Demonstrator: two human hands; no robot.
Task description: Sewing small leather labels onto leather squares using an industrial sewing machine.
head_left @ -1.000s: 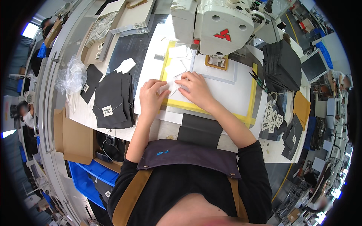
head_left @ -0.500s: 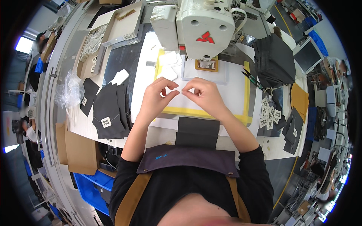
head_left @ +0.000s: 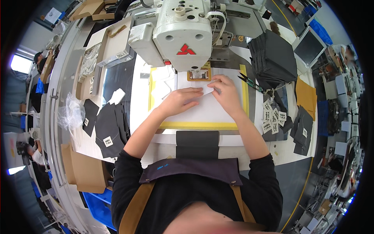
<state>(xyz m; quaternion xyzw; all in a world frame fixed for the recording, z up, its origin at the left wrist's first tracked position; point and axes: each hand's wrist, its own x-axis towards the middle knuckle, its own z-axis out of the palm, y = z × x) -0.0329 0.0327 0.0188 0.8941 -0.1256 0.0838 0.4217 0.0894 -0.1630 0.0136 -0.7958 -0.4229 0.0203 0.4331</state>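
My left hand [head_left: 182, 100] lies low over the white work sheet [head_left: 187, 117], fingers stretched to the right and thumb apart. Its fingertips are at the edge of a small white piece [head_left: 208, 90]. My right hand [head_left: 226, 94] pinches that piece from the other side, just under the gold-coloured clamp frame [head_left: 199, 79]. Above both hands hangs the white sewing machine head [head_left: 183, 35]. A clear plastic sheet seems to lie beneath the hands, but its edges are hard to make out.
Left of the sheet lie white cards [head_left: 160, 90] and dark fabric pieces [head_left: 111, 126] with pale labels. To the right are green-handled snips [head_left: 250, 82], loose labels [head_left: 274, 119], a black fabric stack [head_left: 272, 58] and a brown envelope [head_left: 306, 97]. Yellow tape [head_left: 198, 125] borders the sheet.
Both hands have moved from a raised fingertip-to-fingertip pose down toward the clamp frame. The left fingers have straightened, and a white piece now shows between the hands. The whole view has shifted.
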